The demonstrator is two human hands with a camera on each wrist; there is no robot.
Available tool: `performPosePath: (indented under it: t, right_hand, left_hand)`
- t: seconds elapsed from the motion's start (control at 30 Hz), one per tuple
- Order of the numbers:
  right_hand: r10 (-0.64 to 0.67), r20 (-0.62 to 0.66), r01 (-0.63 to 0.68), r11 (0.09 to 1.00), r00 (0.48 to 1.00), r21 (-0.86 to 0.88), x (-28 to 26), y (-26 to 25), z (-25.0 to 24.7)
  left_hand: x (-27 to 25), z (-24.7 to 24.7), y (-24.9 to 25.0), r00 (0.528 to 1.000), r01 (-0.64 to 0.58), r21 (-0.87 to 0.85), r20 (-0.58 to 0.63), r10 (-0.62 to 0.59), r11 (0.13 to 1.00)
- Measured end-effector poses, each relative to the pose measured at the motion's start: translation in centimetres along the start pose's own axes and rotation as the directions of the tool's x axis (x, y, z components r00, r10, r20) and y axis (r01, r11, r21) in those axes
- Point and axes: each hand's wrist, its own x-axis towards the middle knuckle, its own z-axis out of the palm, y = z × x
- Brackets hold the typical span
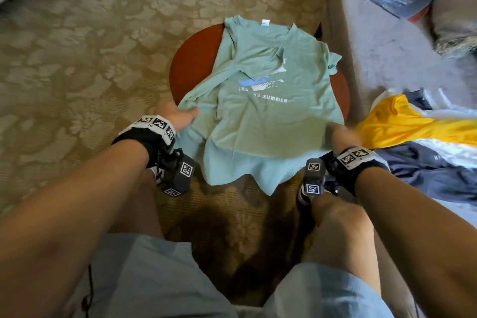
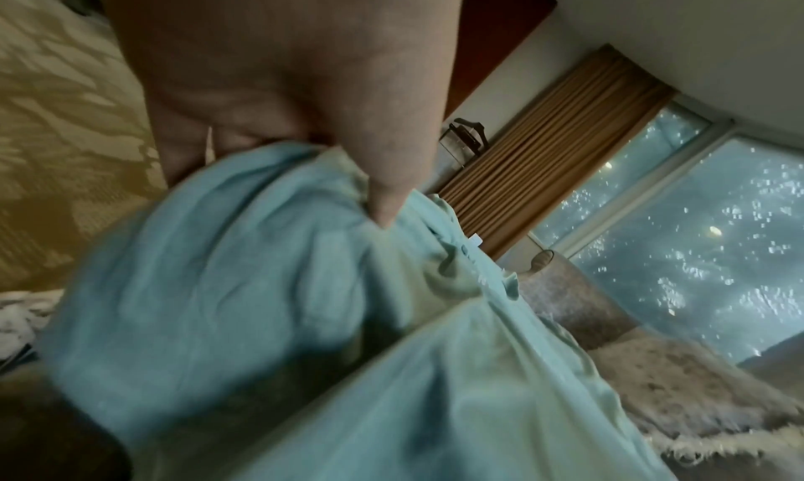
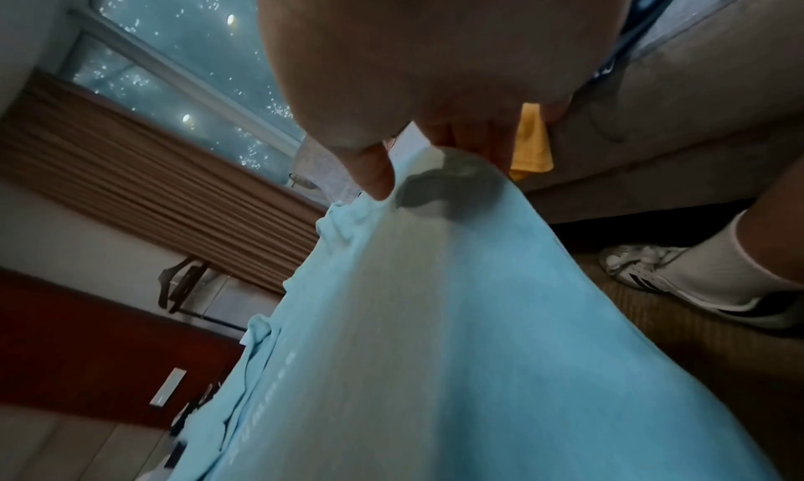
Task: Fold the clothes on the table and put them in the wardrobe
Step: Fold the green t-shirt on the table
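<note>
While your left hand [image 1: 178,115] and right hand [image 1: 342,134] each pinch the mint T-shirt [image 1: 260,100] on the round table [image 1: 191,59], uneven pulling toward six o'clock could drag it off.

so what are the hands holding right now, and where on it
Both grip the light green T-shirt on the round table: left hand bunches its left side edge, right hand pinches the right side edge near the hem.
</note>
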Motion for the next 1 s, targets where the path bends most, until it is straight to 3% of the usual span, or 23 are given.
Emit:
performPosePath:
  t: [0.07,0.13,0.23,0.37,0.47,0.57,0.6,0.67,0.73,0.8,0.9,1.0]
  right_hand:
    - [0.004,-0.024,-0.006,0.997,1.000,-0.077,0.1,0.2,0.0]
    - [-0.004,-0.126,-0.010,0.994,0.992,-0.110,-0.2,0.1,-0.2]
    - [-0.045,-0.243,0.015,0.992,0.969,-0.126,0.1,0.1,-0.8]
    - [0.048,-0.278,-0.068,0.996,0.959,-0.060,0.2,0.2,-1.1]
    - [0.074,-0.322,-0.072,0.997,0.944,0.017,-0.3,-0.4,-0.3]
    - [0.053,-0.499,-0.032,0.998,0.865,0.051,-1.8,-2.5,0.4]
    - [0.026,-0.508,0.002,0.998,0.861,0.055,-2.4,-3.4,0.5]
    - [-0.078,-0.411,0.099,0.995,0.908,0.032,-3.4,-5.2,1.3]
    - [-0.213,-0.218,0.232,0.970,0.952,0.067,-3.8,-6.8,2.6]
    - [-0.322,0.007,0.309,0.913,0.947,0.267,-5.4,-8.7,4.4]
    - [-0.404,0.348,0.198,0.844,0.846,0.499,-9.1,-12.1,7.4]
    - [-0.395,0.594,0.039,0.853,0.700,0.521,-12.7,-14.6,9.0]
  left_hand:
    - [-0.2,0.5,0.5,0.994,-0.069,0.051,-0.081,0.073,0.996]
    - [0.0,0.6,0.8,0.978,-0.107,0.106,-0.166,0.123,0.989]
    - [0.8,-0.2,0.7,0.951,-0.055,0.134,-0.294,0.093,0.989]
    - [1.1,-0.3,0.5,0.949,-0.054,0.151,-0.300,0.098,0.987]
    - [0.9,0.2,0.2,0.965,-0.092,0.112,-0.234,0.116,0.989]
    - [0.4,0.1,-0.2,0.967,-0.149,0.077,-0.197,0.161,0.986]
    - [0.1,0.0,-0.3,0.967,-0.156,0.055,-0.194,0.164,0.986]
    - [-0.5,-0.2,-0.1,0.968,-0.172,0.020,-0.180,0.173,0.985]
    - [-1.3,-0.3,0.2,0.961,-0.225,0.042,-0.157,0.229,0.973]
    - [-2.1,-0.4,0.7,0.940,-0.295,0.070,-0.156,0.303,0.953]
    - [-2.8,-1.0,1.3,0.920,-0.365,0.050,-0.136,0.368,0.930]
    - [-2.9,-2.1,1.6,0.910,-0.407,-0.017,-0.095,0.403,0.913]
